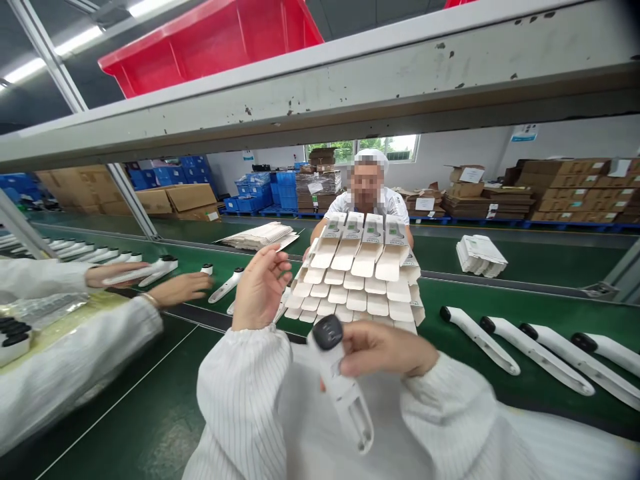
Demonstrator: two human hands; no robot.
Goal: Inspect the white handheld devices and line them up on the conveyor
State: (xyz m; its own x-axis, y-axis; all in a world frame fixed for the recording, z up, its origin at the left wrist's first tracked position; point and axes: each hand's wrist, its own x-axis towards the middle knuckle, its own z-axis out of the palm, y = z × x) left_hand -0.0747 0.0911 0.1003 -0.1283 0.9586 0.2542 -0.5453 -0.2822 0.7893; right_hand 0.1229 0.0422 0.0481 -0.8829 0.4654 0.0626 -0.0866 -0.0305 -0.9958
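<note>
My right hand point(385, 348) holds a white handheld device point(343, 393) with a black head, tilted in front of my chest. My left hand point(263, 283) is raised beside a stack of open white boxes point(357, 287), its fingers apart and curved, with nothing in them. The boxes stand in stepped rows, with printed faces on the top row. Several more white devices point(483, 340) lie on the green belt at the right. Another white device point(226, 285) lies on the belt left of my left hand.
At the left, another person's hands point(180, 289) handle devices. Across the belt a person in a white cap point(400, 203) stands behind the boxes. Flat cartons point(260, 235) and a small carton pile point(481, 255) lie beyond. A metal shelf point(320, 83) with a red bin point(215, 43) crosses above.
</note>
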